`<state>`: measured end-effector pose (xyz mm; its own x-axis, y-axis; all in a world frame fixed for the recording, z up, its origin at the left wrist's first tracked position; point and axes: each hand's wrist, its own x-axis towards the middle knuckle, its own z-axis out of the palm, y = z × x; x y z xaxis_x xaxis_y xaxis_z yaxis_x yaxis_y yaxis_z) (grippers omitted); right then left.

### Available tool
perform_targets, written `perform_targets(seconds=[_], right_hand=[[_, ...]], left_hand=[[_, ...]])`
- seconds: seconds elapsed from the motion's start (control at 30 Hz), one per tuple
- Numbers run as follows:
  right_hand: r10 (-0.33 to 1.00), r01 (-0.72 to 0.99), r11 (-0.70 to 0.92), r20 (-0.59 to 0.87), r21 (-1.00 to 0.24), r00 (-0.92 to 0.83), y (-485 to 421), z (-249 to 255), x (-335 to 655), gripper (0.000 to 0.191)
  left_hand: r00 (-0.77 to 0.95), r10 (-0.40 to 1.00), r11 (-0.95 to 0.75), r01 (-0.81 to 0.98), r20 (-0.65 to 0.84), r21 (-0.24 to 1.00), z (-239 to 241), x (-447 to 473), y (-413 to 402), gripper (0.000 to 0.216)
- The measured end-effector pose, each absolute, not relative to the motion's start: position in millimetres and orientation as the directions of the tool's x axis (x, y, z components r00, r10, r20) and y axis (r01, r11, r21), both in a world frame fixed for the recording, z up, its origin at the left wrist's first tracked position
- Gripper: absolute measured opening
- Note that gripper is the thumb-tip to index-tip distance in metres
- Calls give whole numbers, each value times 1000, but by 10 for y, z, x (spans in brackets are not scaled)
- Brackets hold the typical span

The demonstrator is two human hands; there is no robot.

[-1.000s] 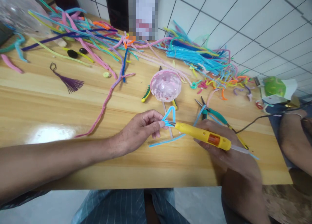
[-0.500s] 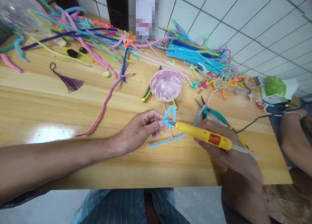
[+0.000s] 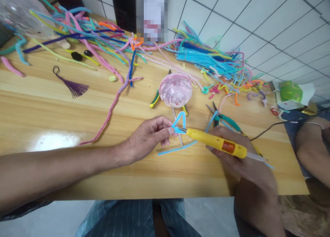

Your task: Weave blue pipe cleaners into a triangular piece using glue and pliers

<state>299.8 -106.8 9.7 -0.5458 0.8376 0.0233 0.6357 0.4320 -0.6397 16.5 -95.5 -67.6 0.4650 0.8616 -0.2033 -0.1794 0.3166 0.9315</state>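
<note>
My left hand (image 3: 146,138) pinches a light blue pipe cleaner (image 3: 179,122) that is bent into a small triangle; its long tail trails over the wooden table (image 3: 51,120). Wrapped round a yellow glue gun (image 3: 216,143), my right hand (image 3: 239,161) keeps the metal tip against the triangle's lower left corner, beside my left fingertips. A pink translucent ball (image 3: 175,90) sits just beyond the triangle.
Green-handled pliers (image 3: 227,120) lie right of the ball, yellow-green handles beside it. Heaps of coloured pipe cleaners (image 3: 208,61) cover the table's far side. A purple tassel (image 3: 73,87) and a long pink pipe cleaner (image 3: 110,109) lie left. Another person's arm (image 3: 309,147) rests at the right edge.
</note>
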Motion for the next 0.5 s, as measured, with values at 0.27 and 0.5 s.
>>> perform_targets(seconds=[0.27, 0.5], right_hand=[[825, 633, 460, 35, -623, -564, -1070, 86, 3000, 6], [824, 634, 466, 43, -617, -564, -1078, 82, 2998, 8]], left_hand=[[465, 861, 318, -173, -207, 932, -672, 169, -956, 24], [465, 861, 315, -173, -205, 933, -688, 170, -959, 24]])
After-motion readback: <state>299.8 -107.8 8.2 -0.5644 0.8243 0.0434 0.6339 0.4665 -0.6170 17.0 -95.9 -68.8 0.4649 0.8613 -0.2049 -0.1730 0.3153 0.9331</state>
